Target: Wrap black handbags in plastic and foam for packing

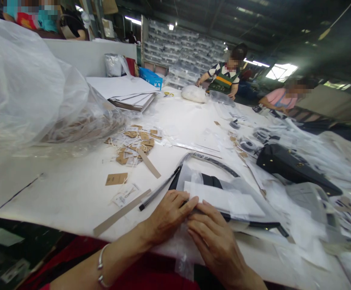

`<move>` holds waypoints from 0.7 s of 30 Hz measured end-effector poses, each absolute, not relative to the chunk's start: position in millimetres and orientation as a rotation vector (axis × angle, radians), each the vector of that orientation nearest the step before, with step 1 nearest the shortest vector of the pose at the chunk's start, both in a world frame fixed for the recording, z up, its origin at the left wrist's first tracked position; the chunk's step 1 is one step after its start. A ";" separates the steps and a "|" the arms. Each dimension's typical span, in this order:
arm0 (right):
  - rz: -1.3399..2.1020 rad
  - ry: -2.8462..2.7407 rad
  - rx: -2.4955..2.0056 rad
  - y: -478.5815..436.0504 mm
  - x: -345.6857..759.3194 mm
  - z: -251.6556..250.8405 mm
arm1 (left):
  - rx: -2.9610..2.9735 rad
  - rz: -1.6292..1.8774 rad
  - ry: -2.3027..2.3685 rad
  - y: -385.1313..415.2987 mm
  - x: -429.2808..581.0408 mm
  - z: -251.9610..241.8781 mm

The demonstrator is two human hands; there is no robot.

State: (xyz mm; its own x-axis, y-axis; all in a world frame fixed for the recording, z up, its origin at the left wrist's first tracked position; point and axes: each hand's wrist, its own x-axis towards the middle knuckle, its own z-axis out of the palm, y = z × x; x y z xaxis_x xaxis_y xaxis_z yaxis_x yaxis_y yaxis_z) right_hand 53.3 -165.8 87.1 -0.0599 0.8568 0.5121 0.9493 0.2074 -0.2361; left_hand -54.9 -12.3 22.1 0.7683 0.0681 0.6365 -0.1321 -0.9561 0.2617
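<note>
Clock positions are read from the hands, 12 being straight ahead. The desk (69, 201) carries all items listed. At 10 o'clock stands a large clear plastic bag (21, 76); tan, stringy material shows through its lower part. A second black bag (293, 167) lies at 2 o'clock, among crumpled pale wrapping.

The item in hand, a black handbag (212, 181) partly covered by translucent film, lies flat from the fingers toward 1 to 3 o'clock. Its long axis runs roughly 10 to 4 o'clock, with the covered handle (217, 162) arching on the far side. A folded white sheet (224, 197) lies over it.

Both hands are at its near edge: the left hand (169, 211) by the 10 o'clock end, the right hand (214, 233) nearer the middle. The fingers of each are bent and close together, the two hands meeting at the sheet's corner; whether they are clamped on film cannot be told.

A blue box (150, 77) sits at 11 o'clock, contents not visible. Smallest, the loose brown tags (136, 147) lie heaped between 10 and 11 o'clock.
</note>
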 end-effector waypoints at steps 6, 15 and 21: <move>-0.315 -2.024 -1.597 -208.7 50.1 74.1 | 2.689 0.987 -0.025 -12.2 -56.3 27.7; -0.398 -2.029 -1.885 -224.3 42.9 20.7 | 2.675 1.034 -0.036 -11.2 -55.2 27.8; -0.200 -1.841 -1.646 -196.6 30.6 35.2 | 2.674 1.094 0.001 -10.4 -54.5 30.8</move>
